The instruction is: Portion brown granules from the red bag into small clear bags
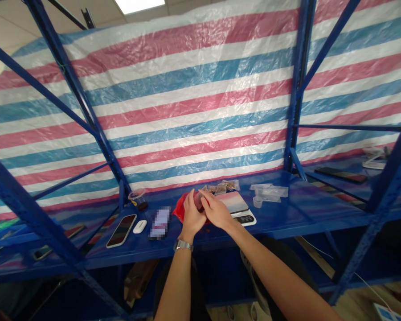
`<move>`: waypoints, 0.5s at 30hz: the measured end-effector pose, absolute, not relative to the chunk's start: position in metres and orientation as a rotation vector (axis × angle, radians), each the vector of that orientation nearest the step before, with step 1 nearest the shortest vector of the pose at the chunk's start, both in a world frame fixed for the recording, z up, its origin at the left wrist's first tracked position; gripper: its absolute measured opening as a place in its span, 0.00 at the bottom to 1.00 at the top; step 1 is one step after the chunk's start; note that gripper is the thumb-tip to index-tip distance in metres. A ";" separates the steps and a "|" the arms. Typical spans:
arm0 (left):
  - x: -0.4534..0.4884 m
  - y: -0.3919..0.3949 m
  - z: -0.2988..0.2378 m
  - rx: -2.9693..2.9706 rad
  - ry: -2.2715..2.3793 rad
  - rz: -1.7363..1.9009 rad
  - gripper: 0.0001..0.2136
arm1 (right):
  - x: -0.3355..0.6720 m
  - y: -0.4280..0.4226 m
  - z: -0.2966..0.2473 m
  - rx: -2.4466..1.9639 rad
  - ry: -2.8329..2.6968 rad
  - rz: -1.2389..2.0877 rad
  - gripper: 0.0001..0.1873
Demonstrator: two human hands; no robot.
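Forearms (186, 278) reach in from the lower edge; watch (183, 244) on the left wrist. Left hand (194, 216) and right hand (217, 210) meet over a red plastic bag (179, 211), which lies at the middle of the bench (284, 216). Fingers (189, 200) of both hands are bent inward around the bag's upper part; cannot tell whether either hand grips it. Dark patch between the hands, contents unclear. Just right of the bag: white kitchen scale (234, 203), dark display facing the person. Behind: small clear packets (233, 184) with brown contents. Farther right: small clear cup (257, 202) beside flat clear bags (272, 192). Left of the hands, outward: phone with pixelated screen (160, 223), white earbud case (140, 226), white-edged phone (121, 230). Striped sheet (200, 102) hangs behind.
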State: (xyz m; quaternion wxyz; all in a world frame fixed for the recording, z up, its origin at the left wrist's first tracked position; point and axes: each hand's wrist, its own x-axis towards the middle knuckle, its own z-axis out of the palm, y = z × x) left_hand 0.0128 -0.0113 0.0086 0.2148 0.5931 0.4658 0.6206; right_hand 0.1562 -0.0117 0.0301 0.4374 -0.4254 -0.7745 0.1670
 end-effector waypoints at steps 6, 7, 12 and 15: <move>0.001 0.000 -0.003 1.663 1.391 1.708 0.26 | 0.156 -0.018 0.034 -1.077 -2.064 0.236 0.27; -0.001 0.002 -0.004 1.654 1.394 1.725 0.24 | 0.156 -0.018 0.034 -1.073 -2.068 0.227 0.27; 0.000 0.007 -0.003 1.614 1.367 1.769 0.22 | 0.156 -0.021 0.034 -1.055 -2.086 0.239 0.28; 0.003 0.005 0.000 1.525 1.286 1.780 0.21 | 0.154 -0.022 0.035 -1.037 -2.101 0.262 0.29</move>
